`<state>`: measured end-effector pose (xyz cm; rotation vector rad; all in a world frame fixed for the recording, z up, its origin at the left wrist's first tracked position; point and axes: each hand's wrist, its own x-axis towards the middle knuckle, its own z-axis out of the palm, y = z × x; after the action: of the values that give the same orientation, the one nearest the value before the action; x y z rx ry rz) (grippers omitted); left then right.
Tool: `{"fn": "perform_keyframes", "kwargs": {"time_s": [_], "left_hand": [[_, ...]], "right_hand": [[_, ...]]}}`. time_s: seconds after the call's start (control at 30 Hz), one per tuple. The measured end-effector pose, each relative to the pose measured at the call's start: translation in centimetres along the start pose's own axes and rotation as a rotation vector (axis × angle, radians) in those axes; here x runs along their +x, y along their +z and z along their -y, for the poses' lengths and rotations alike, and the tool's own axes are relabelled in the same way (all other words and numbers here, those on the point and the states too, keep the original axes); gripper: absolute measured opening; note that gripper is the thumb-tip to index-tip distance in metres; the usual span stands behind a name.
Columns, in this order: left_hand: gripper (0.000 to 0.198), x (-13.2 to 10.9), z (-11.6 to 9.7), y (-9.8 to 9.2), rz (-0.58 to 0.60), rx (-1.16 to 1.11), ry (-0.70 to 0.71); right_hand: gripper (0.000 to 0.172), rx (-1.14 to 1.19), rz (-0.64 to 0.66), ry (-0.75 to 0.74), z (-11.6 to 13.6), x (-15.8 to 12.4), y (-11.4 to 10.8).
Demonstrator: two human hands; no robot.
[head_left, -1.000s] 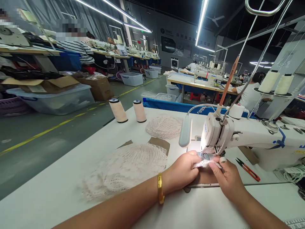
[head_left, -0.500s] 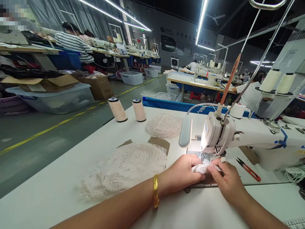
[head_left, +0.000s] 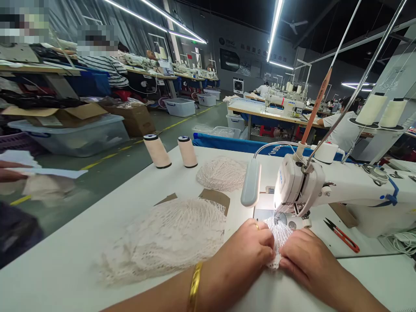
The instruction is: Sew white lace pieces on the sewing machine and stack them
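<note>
A small piece of white lace (head_left: pixel 277 242) lies spread under the needle area of a white sewing machine (head_left: pixel 289 182). My left hand (head_left: pixel 248 249), with a gold bangle (head_left: pixel 195 284) on its wrist, has its fingers curled on the lace's left edge. On the opposite edge, my right hand (head_left: pixel 307 255) grips the same piece between thumb and fingers. The fingertips are partly hidden. A larger heap of white lace (head_left: pixel 169 234) rests left of my left hand. Orange-handled thread snips (head_left: pixel 342 236) lie right of the machine head.
Two thread cones (head_left: pixel 157 151) and another lace pile (head_left: pixel 222 173) stand at the back of the white table (head_left: pixel 81 260). A lamp (head_left: pixel 251 184) hangs beside the machine head. At far left, another person's hand (head_left: pixel 11 171) holds papers and cloth over the aisle.
Both hands have drawn slightly toward me, and the bunched lace is now spread flat below the needle. A passing person with papers and cloth has appeared at far left.
</note>
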<state>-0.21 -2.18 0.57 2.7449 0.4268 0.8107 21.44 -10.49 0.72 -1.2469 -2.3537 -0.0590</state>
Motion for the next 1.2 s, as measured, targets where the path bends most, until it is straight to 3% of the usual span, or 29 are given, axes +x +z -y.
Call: {"fn": "perform_keyframes", "kwargs": {"time_s": [0.17, 0.63, 0.77, 0.9, 1.0, 1.1, 1.2], "left_hand": [[0.016, -0.2, 0.0, -0.1, 0.005, -0.013, 0.046], [0.028, 1.3, 1.8, 0.4, 0.0, 0.067, 0.028], [0.026, 1.5, 2.2, 0.7, -0.009, 0.052, 0.015], [0.026, 1.8, 2.2, 0.5, 0.025, -0.074, -0.077], [0.028, 2.3, 2.3, -0.1, 0.089, -0.221, -0.194], [0.028, 2.9, 2.3, -0.7, 0.155, -0.321, -0.348], [0.028, 3.3, 2.3, -1.0, 0.201, -0.366, -0.394]], "right_hand": [[0.034, -0.024, 0.02, 0.017, -0.1, -0.2, 0.0], [0.026, -0.065, 0.046, 0.114, -2.1, -0.3, 1.0], [0.011, -0.033, 0.068, 0.158, -1.6, -0.5, 0.6], [0.037, -0.013, -0.004, 0.153, -0.8, -0.3, 1.1], [0.019, -0.083, -0.138, 0.142, -0.8, 0.1, 2.3], [0.026, -0.15, -0.241, 0.18, -1.1, 0.6, 3.0], [0.025, -0.132, -0.258, 0.229, -1.2, 0.8, 2.7]]}}
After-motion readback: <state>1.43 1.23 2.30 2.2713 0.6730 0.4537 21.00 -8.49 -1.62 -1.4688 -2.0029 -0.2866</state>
